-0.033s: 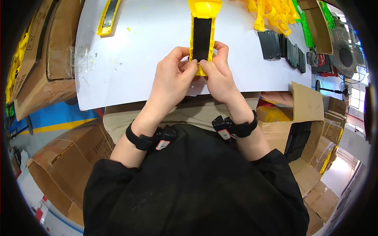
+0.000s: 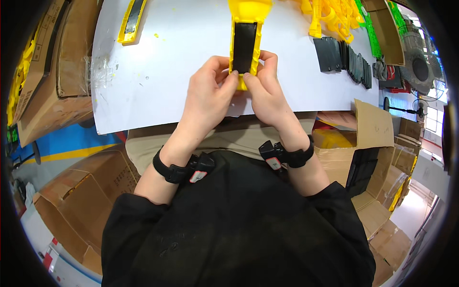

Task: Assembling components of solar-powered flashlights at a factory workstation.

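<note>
Between my hands is a long yellow plastic part (image 2: 259, 42) with raised side walls and a wider end pointing away from me. A flat black strip (image 2: 245, 43) lies in its channel. My left hand (image 2: 209, 88) grips the near end from the left, its thumb at the strip's lower edge. From the other side my right hand (image 2: 267, 91) grips the same end, thumb also pressed by the strip's near edge. The fingers behind the part are mostly hidden. A similar yellow part with a dark strip (image 2: 131, 21) lies at the far left of the white table.
The white tabletop (image 2: 158, 95) carries a pile of yellow plastic parts (image 2: 332, 19) at the far right. Beside it lie a row of thin black plates (image 2: 354, 64) and green pieces (image 2: 372, 38). Cardboard boxes stand at left (image 2: 76, 52) and right (image 2: 373, 129).
The yellow part has tilted slightly, its far end leaning a little to the right. Both hands keep their grip, and my left thumb has shifted slightly.
</note>
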Motion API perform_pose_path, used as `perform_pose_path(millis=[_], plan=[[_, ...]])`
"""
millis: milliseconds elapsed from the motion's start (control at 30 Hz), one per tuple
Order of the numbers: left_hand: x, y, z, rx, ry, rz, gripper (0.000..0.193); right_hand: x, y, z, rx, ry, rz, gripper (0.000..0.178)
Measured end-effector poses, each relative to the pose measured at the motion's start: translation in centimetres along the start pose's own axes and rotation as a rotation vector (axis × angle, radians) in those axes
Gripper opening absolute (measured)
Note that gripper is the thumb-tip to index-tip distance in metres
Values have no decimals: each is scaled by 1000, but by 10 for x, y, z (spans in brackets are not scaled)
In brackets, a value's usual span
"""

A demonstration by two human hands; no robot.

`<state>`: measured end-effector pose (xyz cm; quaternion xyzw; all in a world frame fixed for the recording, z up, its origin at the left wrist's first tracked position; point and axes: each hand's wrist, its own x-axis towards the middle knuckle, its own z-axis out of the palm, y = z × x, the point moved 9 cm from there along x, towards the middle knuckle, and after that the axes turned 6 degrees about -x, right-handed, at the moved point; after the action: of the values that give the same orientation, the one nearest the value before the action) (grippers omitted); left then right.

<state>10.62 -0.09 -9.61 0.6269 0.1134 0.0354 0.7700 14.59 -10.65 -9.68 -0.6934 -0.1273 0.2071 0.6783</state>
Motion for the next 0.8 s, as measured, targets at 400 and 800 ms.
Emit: perform_pose_path(millis=[400,800], plan=[[-4,9,1,109,5,55,21,-11,-43,-5,-662,123,-236,13],[-9,1,5,-37,-45,100,24,-8,-38,-7,-663,118,-199,19]])
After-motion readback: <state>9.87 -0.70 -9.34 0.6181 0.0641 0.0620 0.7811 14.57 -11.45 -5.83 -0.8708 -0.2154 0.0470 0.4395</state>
